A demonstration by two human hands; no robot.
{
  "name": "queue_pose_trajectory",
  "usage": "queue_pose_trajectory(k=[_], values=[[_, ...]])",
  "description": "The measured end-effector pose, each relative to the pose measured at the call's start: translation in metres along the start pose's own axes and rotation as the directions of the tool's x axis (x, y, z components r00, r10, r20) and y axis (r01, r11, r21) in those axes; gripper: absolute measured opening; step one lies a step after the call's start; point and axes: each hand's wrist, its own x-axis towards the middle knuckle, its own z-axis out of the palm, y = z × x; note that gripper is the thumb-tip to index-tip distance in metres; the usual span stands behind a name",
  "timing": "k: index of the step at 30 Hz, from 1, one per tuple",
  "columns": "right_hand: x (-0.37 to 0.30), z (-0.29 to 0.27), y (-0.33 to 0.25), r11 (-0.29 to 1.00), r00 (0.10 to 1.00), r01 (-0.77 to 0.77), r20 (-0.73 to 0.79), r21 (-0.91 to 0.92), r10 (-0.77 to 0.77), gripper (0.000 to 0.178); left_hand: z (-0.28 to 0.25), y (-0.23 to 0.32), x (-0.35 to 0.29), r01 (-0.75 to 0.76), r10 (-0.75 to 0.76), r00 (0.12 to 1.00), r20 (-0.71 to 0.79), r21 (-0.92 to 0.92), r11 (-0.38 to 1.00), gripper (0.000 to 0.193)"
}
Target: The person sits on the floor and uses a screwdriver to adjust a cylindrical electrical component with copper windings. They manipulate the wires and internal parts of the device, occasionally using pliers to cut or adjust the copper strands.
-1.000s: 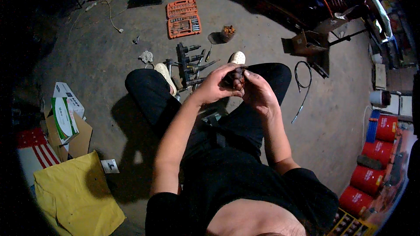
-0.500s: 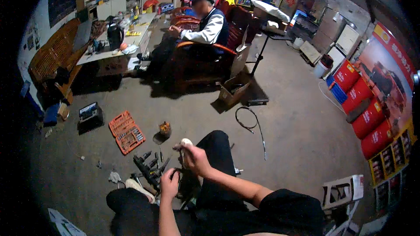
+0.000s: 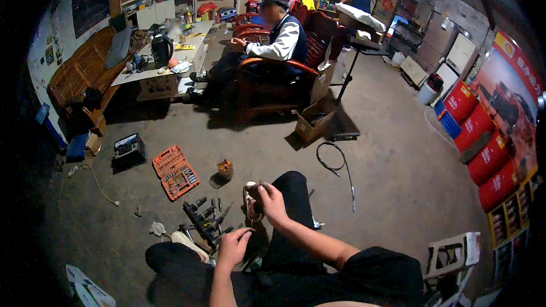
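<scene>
low at six o'clock, the person's right hand [image 3: 272,203] is clenched around a small dark rounded metal part [image 3: 254,194], raised above the knee beside a white shoe [image 3: 248,203]. the left hand [image 3: 233,248] hangs at seven o'clock with fingers loosely curled, holding nothing that can be made out, just beside a cluster of dark metal tools [image 3: 206,222] on the concrete floor [image 3: 392,176]. at ten o'clock of these lies an open orange socket-set case [image 3: 175,172].

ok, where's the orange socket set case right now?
Head view, person's left: the open orange socket case lies on the concrete floor between a black toolbox and the scattered dark tools.
</scene>
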Motion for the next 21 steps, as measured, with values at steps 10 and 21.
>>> queue_pose_trajectory(k=[10, 21], values=[[-0.054, -0.026, -0.012, 0.927, 0.511, 0.275, 0.855, -0.257, 0.085, 0.025, -0.036, -0.018, 0.003, 0.06, -0.07, 0.994, -0.089, -0.106, 0.993, 0.019], [-0.024, 0.014, 0.005, 0.95, 0.961, 0.258, 0.146, -0.174, -0.235, 0.019, 0.024, -0.038, -0.013, 0.245, -0.245, 0.969, 0.042, -0.332, 0.911, 0.026]])
